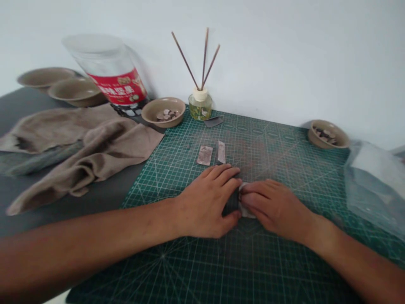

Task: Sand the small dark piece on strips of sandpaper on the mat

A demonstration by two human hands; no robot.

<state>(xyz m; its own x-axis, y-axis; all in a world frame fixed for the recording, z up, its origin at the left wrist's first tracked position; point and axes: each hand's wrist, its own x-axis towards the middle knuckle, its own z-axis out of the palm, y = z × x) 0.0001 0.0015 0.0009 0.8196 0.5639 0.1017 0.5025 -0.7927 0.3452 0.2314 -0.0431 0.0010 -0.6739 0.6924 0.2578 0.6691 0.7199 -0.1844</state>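
Note:
My left hand lies over a dark flat block on the green cutting mat, with its thumb at the near edge and its fingers at the far edge. Directly right of the block is a pale, greyish flat piece. On that piece, against the block's right side, the fingers of my right hand are pressed together; whatever they pinch is hidden. Beyond my left fingers lie two worn, whitish-brown pieces, a rectangular one and a narrow one that looks tilted.
A small bowl with chips and a reed diffuser stand at the back. Another filled bowl and a plastic bag are right. At left are a crumpled brown cloth, a red-labelled jar and two stacked-looking bowls.

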